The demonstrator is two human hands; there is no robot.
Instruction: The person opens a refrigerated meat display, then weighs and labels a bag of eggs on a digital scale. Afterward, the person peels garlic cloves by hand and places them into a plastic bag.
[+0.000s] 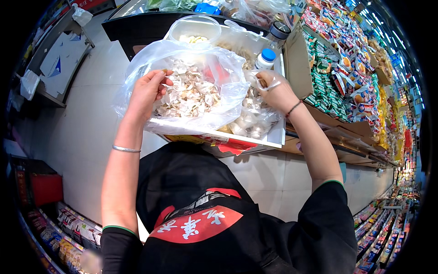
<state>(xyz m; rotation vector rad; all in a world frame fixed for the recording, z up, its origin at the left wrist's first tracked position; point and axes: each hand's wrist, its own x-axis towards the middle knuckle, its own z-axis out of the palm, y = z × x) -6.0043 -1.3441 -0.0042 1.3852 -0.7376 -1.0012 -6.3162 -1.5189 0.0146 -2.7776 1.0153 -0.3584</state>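
My left hand (149,89) is raised over the left rim of a clear plastic bag (137,65), thumb and fingertips pinched on a small brownish piece (165,71), too small to name. Loose garlic skins (191,90) fill the spread bag. To its right, my right hand (276,90) grips the gathered top of a second plastic bag (251,78), its fingertips partly hidden by the film. Whole garlic bulbs (255,126) show through clear plastic below that hand. Behind the skins stands a round clear tub (195,21) with peeled garlic cloves (194,39) in it.
The bags sit in a white tray (281,135). A white bottle with a blue cap (265,60) and a glass jar with a dark lid (278,33) stand at its right back. Cartons of packaged snacks (323,75) border the right side. Tiled floor (92,113) lies left.
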